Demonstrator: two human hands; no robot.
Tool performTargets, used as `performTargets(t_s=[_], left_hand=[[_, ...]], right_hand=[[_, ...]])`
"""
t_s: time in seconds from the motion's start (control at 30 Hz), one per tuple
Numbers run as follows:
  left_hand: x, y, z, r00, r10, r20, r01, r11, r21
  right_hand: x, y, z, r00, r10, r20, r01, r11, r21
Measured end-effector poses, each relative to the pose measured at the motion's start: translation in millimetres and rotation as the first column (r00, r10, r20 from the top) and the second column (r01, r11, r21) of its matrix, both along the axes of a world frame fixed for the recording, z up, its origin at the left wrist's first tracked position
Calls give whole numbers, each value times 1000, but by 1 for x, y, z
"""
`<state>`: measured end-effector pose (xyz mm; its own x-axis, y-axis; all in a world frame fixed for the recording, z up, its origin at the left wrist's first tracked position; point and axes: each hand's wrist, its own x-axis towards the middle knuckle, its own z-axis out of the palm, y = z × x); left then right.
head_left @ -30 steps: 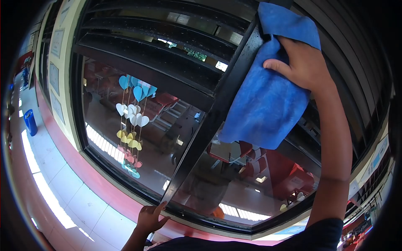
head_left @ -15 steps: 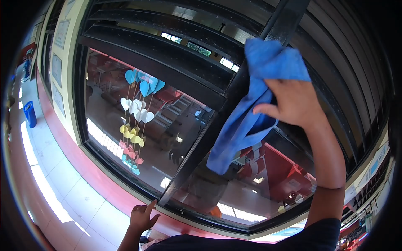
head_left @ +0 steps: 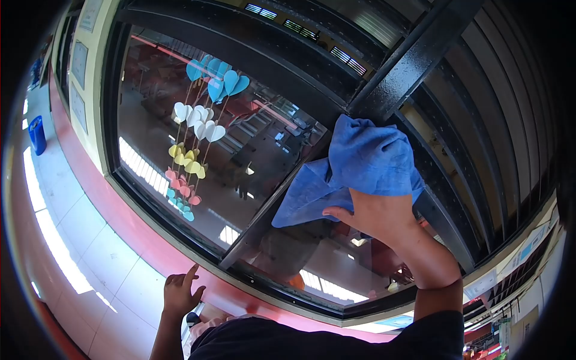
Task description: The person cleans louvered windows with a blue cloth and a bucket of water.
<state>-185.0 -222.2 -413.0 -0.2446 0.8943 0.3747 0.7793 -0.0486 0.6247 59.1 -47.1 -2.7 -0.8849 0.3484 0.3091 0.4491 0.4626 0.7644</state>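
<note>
A blue cloth (head_left: pixel 377 157) lies bunched against the black window post (head_left: pixel 276 216), just below where it meets the crossbar. My right hand (head_left: pixel 381 216) presses it there; the fingertips are hidden under the fabric and the thumb sticks out to the left. One corner of the cloth hangs out over the left pane. Lower down, my left hand (head_left: pixel 180 293) hovers by the pink ledge below the window, its index finger and thumb held apart and nothing in it.
Black louvre slats (head_left: pixel 270 45) fill the window above and to the right. Behind the left glass pane hang strings of paper hearts (head_left: pixel 207 129). A blue bin (head_left: pixel 37 135) stands on the tiled walkway (head_left: pixel 114 264) to the left. Framed papers hang on the cream wall (head_left: pixel 96 120).
My right hand and the cloth have come down along the black post. My left hand has shifted slightly left, away from the window's lower frame. The camera view has tilted a little.
</note>
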Motion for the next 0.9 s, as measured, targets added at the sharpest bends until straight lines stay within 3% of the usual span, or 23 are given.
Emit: performTargets(t_s=[0.1,0.13,0.17,0.2,0.27,0.33,0.5,0.7,0.9], left_hand=[[-3,-12,-6,998,51,42,-50,999,-19],[-4,-14,-7,996,73,46,-72,997,-23],[-4,-15,-9,995,89,50,-88,996,-27],[-4,-15,-11,994,96,51,-94,995,-32],[-3,-10,-14,995,81,54,-80,997,-20],[-2,-7,-12,998,50,43,-50,999,-6],[-3,-2,1,1000,-9,-12,9,1000,8],[-16,-10,-11,998,61,-10,-61,998,-25],[-17,-8,-12,998,66,-18,-67,996,-53]], right_hand=[[-1,1,33,999,51,7,-52,996,77],[-8,2,43,995,-9,-95,21,993,117],[-11,9,49,946,-156,-284,139,987,-79],[-19,1,53,887,-314,-338,229,936,-268],[-31,-8,43,882,-315,-349,204,925,-321],[-16,7,-2,967,1,-254,-20,997,-73],[-5,11,-78,972,-123,-201,69,964,-257],[-11,11,-46,971,0,-237,-12,999,-49],[-37,18,-41,885,69,-461,-127,987,-96]])
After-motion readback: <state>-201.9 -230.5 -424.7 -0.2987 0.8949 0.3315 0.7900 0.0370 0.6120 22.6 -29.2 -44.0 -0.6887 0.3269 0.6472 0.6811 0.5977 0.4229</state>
